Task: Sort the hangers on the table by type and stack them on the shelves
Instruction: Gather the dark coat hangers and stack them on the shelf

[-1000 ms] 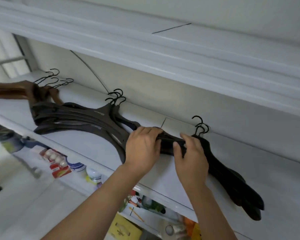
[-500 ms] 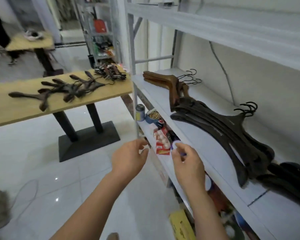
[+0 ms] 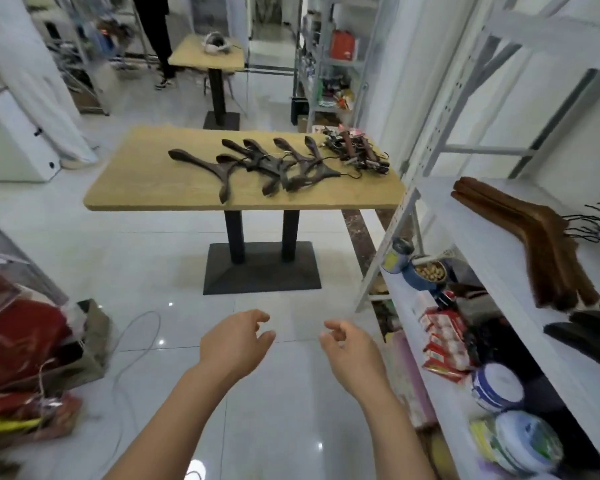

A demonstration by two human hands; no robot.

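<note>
A person is facing a wooden table [image 3: 142, 188] across an open stretch of white tiled floor [image 3: 118, 258]. Both bare hands are hanging in the air above the tiles, well short of the table's near edge. The left hand [image 3: 234, 344] is curling its fingers loosely, thumb apart from them, gripping nothing. The right hand [image 3: 352, 348] is doing likewise, fingertips bent inward and touching nothing.

Dark brown hangers [image 3: 267, 164] are lying fanned and overlapping along the far half of the tabletop, well apart from both hands. A tangled heap of clip hangers [image 3: 357, 150] is sitting at the table's far right corner.

A white metal shelf unit [image 3: 478, 230] is running along the right side, its corner post standing just beside the table's right edge. On its upper shelf, a stack of light brown wooden hangers [image 3: 541, 244] is resting with hooks toward the wall, and black hangers [image 3: 582, 336] are lying just beside them, nearer the camera. Red packets [image 3: 444, 344] and round tins [image 3: 497, 386] are crowding the shelf below. Bags [image 3: 25, 341] and a loose grey cable [image 3: 157, 325] are bordering the floor on the left.
</note>
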